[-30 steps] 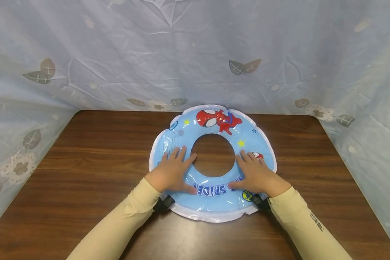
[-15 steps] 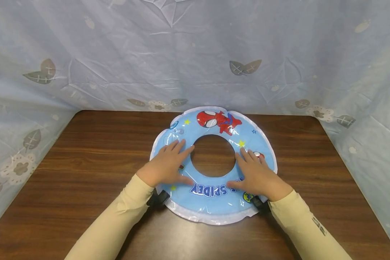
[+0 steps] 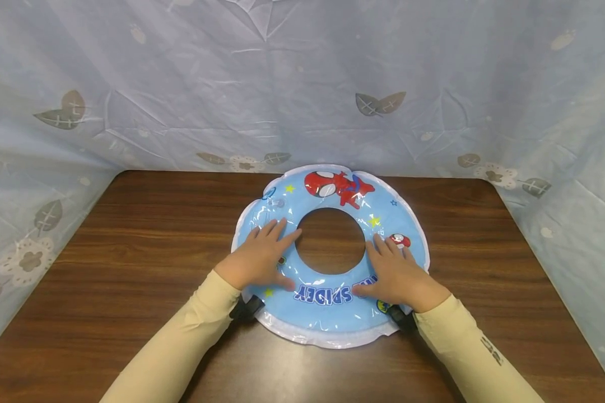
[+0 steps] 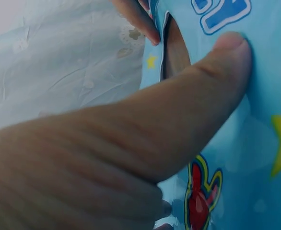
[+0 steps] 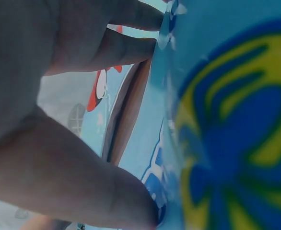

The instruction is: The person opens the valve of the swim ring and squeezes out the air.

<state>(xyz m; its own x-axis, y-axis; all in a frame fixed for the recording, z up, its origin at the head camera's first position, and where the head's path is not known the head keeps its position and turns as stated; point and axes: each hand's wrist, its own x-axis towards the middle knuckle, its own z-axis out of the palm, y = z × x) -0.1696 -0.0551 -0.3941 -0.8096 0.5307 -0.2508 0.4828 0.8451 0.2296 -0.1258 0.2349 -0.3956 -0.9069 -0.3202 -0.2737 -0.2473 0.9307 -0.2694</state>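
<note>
A light blue inflatable swim ring [image 3: 327, 310] with a white seam edge lies flat on the table, printed with a red cartoon figure, stars and blue lettering. My left hand [image 3: 259, 254] rests on its left side, fingers spread and the thumb near the lettering. On the opposite side my right hand [image 3: 395, 274] lies with fingers spread, fingertips close to the centre hole. In the left wrist view the left thumb [image 4: 203, 91] presses on the blue vinyl. The right wrist view shows the right thumb [image 5: 107, 196] and fingertips touching the ring [image 5: 179, 86].
The dark brown wooden table [image 3: 146, 252] extends on both sides of the ring and shows through its hole. A pale blue curtain [image 3: 302, 101] with leaf and flower prints hangs behind and along both sides. Dark wrist straps [image 3: 247, 307] sit under the cream sleeves [image 3: 191, 330].
My left hand has shifted slightly left and away from the lettering, uncovering more of it. The right hand has barely moved, and the ring stays nearly in place.
</note>
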